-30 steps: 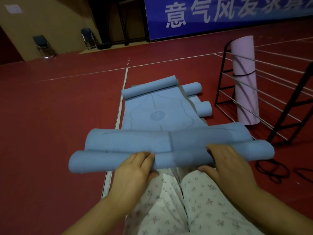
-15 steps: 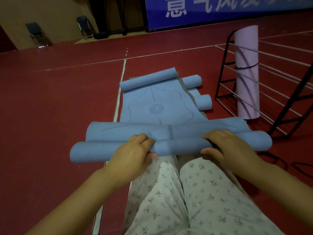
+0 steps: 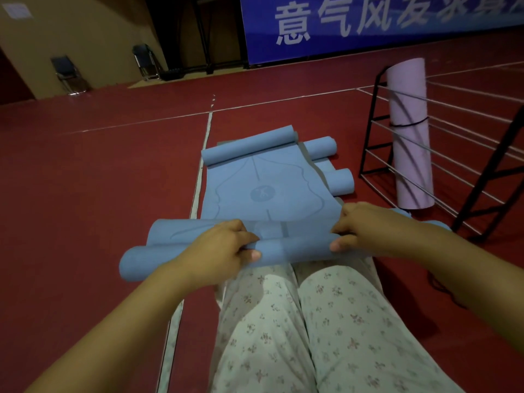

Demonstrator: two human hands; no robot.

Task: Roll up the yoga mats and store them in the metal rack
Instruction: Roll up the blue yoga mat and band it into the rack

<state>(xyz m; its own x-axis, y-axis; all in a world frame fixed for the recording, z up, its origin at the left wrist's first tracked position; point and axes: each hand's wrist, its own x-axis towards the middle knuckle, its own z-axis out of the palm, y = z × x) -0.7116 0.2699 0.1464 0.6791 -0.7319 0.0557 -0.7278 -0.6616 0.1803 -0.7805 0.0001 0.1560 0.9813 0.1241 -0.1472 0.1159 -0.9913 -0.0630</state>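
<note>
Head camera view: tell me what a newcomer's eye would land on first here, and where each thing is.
First, the blue yoga mat stretched along the red floor, with the left hand and right hand gripping its rolled near end above the person's knees. Next, the pink rolled mat standing upright at the black metal rack on the right. Behind, a blue banner with white characters spans the far wall.

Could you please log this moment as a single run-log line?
phase: rolling | left hand: grips blue mat roll | right hand: grips same roll | pink mat: upright in metal rack
</note>
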